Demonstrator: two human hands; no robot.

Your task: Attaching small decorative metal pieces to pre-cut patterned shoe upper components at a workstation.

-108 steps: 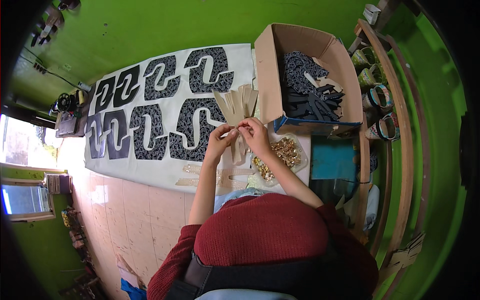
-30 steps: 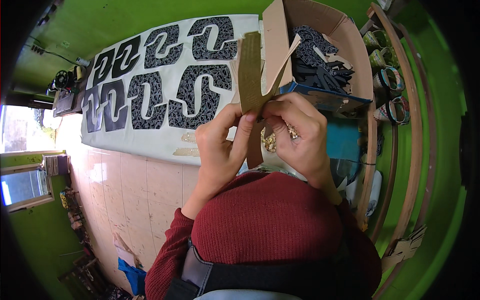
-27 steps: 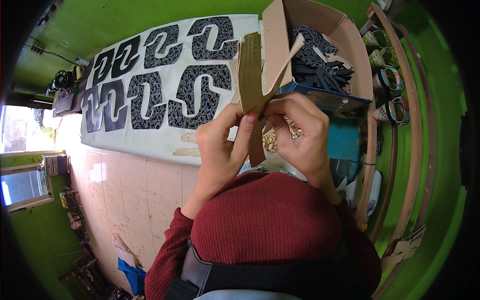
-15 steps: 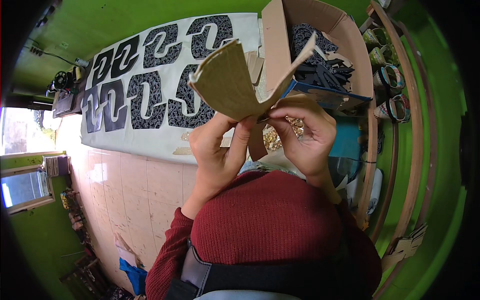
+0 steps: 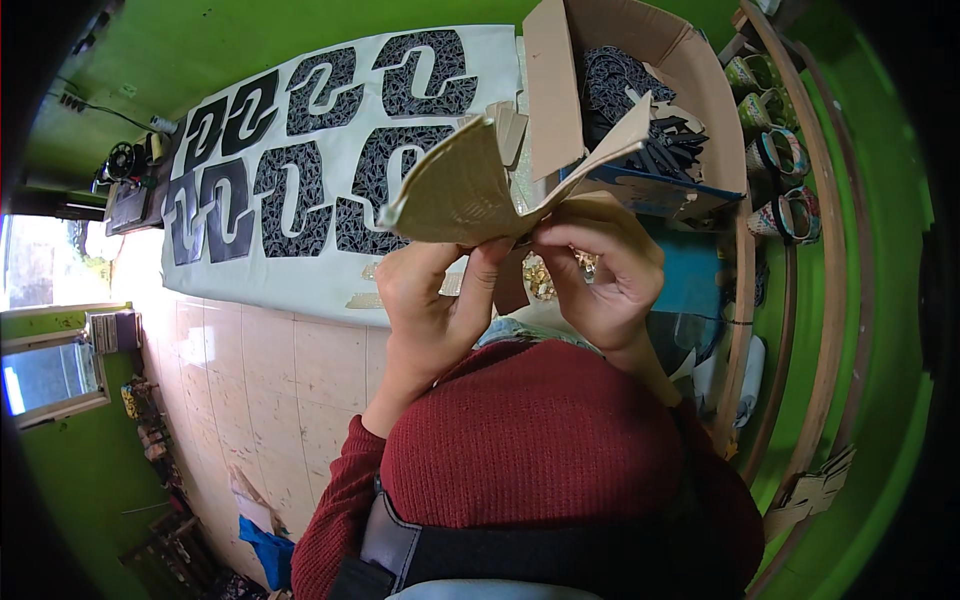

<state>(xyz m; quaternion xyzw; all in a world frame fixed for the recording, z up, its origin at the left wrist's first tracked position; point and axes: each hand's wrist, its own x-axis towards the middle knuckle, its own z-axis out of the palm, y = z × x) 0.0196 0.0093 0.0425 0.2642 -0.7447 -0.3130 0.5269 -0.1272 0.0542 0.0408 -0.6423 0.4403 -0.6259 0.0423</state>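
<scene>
A stiff beige cardboard-like piece (image 5: 455,190), bent into two upright flaps, is held up in front of my chest. My left hand (image 5: 430,300) grips its lower edge, thumb pressed on the near side. My right hand (image 5: 605,265) is closed in a pinch at the lower edge of the right flap, fingertips close to the left thumb. A small dark bit shows between the fingertips, too small to name. Below the hands hangs a brown strip (image 5: 511,285), partly hidden. Behind the right hand lie small gold-coloured pieces (image 5: 541,278), mostly covered by it.
Black and patterned S-shaped cutouts (image 5: 290,200) lie in rows on the white-covered table (image 5: 270,280). An open cardboard box (image 5: 555,90) of dark pieces stands at the back right. Wooden rails (image 5: 830,250) with colourful sandals (image 5: 785,155) run along the right wall.
The beige piece has dropped slightly and tipped, its flaps shifting a little right. My right hand has moved slightly left, covering more of the gold pieces. Both hands keep their grip.
</scene>
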